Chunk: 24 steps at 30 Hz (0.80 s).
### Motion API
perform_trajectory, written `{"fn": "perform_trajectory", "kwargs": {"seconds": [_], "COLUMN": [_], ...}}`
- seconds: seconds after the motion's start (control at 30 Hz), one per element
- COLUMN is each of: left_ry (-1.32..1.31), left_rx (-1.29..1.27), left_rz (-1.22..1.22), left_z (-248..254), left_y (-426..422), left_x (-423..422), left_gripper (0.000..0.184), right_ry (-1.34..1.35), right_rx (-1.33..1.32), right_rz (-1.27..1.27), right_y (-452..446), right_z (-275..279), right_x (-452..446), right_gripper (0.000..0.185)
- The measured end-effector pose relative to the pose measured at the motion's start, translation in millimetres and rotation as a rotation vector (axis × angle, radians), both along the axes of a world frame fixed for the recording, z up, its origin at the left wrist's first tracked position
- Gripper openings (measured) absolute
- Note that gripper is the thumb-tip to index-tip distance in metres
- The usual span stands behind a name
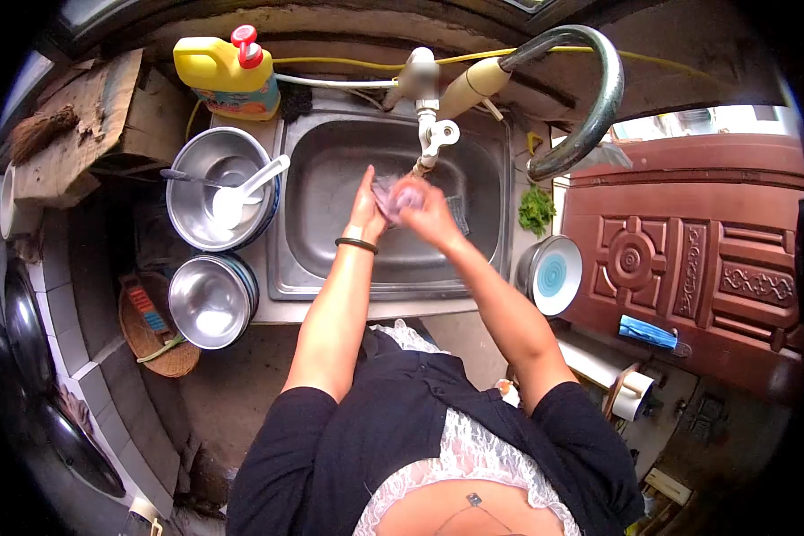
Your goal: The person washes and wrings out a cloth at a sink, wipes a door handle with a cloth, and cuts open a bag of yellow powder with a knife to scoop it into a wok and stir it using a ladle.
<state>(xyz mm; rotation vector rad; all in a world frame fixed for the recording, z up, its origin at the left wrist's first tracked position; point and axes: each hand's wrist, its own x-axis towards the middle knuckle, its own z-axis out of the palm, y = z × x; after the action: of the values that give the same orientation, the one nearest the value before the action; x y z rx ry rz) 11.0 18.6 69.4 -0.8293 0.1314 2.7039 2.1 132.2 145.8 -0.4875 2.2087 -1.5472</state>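
Observation:
Both hands meet over the steel sink (308,259), just below the white tap (438,136). My left hand (364,210), a dark band at its wrist, holds one side of a crumpled pale purple cloth-like thing (388,198). From the other side my right hand (431,219) is closed on the same thing, its fingers smeared by motion. The exact kind of this thing cannot be made out. A greyish textured piece (458,214) lies in the basin beside my right hand.
Left of the sink stand metal bowls (186,210), the upper one holding a white ladle (257,183), and more stacked bowls (207,302). A yellow jug (228,80) is behind. On the right are green leaves (536,210), a white-blue bowl (556,275) and a thick curved hose (612,80).

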Motion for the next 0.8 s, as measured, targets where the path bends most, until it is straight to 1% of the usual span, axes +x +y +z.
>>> {"fn": "perform_trajectory", "kwargs": {"seconds": [0.03, 0.07, 0.1, 0.13, 0.17, 0.27, 0.3, 0.33, 0.37, 0.4, 0.43, 0.5, 0.53, 0.57, 0.6, 0.63, 0.67, 0.7, 0.73, 0.77, 0.8], "left_ry": [0.018, 0.075, 0.132, 0.190, 0.090, 0.111, 0.165, 0.117, 0.070, 0.019, -0.031, -0.104, -0.137, -0.121, 0.044, 0.204, 0.365, 0.116, 0.067, 0.025, -0.022], "left_rx": [-0.012, -0.081, -0.152, -0.224, -0.307, -0.285, -0.263, -0.355, -0.447, -0.407, -0.370, -0.418, -0.441, -0.540, -0.328, -0.115, 0.095, -0.090, -0.222, -0.354, -0.482], "left_rz": [-0.045, -0.084, -0.122, -0.163, -0.026, 0.012, 0.005, 0.068, 0.134, 0.182, 0.233, 0.108, 0.048, 0.039, 0.046, 0.051, 0.057, 0.021, -0.047, -0.112, -0.177], "left_z": [-17.5, -40.3, -63.2, -74.3, -64.7, -58.2, -56.5, -53.2, -48.4, -10.8, 28.7, -1.4, -11.6, 8.6, -14.0, -56.3, -50.6, -41.3, -25.4, -15.2, -6.1], "left_y": [1.3, 2.8, 3.9, 4.5, 9.9, 9.9, 9.4, 14.3, 25.7, 26.1, 26.1, 24.8, 23.2, 18.6, 18.3, 16.5, 9.1, 18.3, 18.2, 17.0, 19.4], "left_x": [-3.7, -6.0, -7.5, -8.4, -6.2, 0.4, 4.8, 2.8, -3.3, -3.9, -4.4, -10.6, -13.9, -11.2, -11.3, -9.1, -6.5, -6.8, -4.5, -6.3, -5.8], "left_gripper": [0.054, 0.056, 0.058, 0.059, 0.059, 0.057, 0.053, 0.052, 0.050, 0.047, 0.044, 0.041, 0.040, 0.036, 0.035, 0.034, 0.033, 0.034, 0.037, 0.039, 0.042], "right_ry": [0.140, 0.279, 0.271, 0.264, 0.260, 0.227, 0.399, 0.536, 0.529, 0.527, 0.471, 0.348, 0.402, 0.461, 0.516, 0.484, 0.451, 0.417, 0.380, 0.341, 0.212], "right_rx": [0.036, 0.072, 0.093, 0.112, 0.131, 0.168, 0.259, 0.380, 0.433, 0.483, 0.461, 0.420, 0.433, 0.448, 0.466, 0.471, 0.472, 0.469, 0.466, 0.412, 0.390], "right_rz": [0.075, 0.152, 0.187, 0.219, 0.250, 0.122, 0.054, -0.019, -0.106, -0.189, -0.253, -0.389, -0.347, -0.302, -0.255, -0.260, -0.265, -0.271, -0.282, -0.332, -0.362], "right_y": [-2.0, -2.9, -3.4, -5.9, -7.6, -15.9, -17.0, -19.7, -14.7, -9.9, -10.2, -9.8, -13.6, -18.1, -18.8, -17.7, -18.0, -19.3, -19.9, -20.8, -13.1], "right_z": [2.0, 3.9, 13.2, 27.2, 36.1, 37.9, 19.0, 13.1, -7.9, -25.1, -25.1, -27.4, -27.9, -28.1, -28.0, -28.8, -30.5, -32.4, -34.3, -22.3, -34.2], "right_x": [14.5, 25.9, 31.2, 34.6, 34.8, 33.6, 25.8, 15.9, 3.1, -11.0, -21.0, -28.6, -22.2, -13.1, -7.4, -7.7, -10.2, -13.3, -15.2, -23.9, -41.9], "right_gripper": [0.024, 0.024, 0.024, 0.025, 0.025, 0.023, 0.029, 0.025, 0.029, 0.035, 0.034, 0.035, 0.032, 0.030, 0.029, 0.030, 0.032, 0.034, 0.036, 0.039, 0.043]}}
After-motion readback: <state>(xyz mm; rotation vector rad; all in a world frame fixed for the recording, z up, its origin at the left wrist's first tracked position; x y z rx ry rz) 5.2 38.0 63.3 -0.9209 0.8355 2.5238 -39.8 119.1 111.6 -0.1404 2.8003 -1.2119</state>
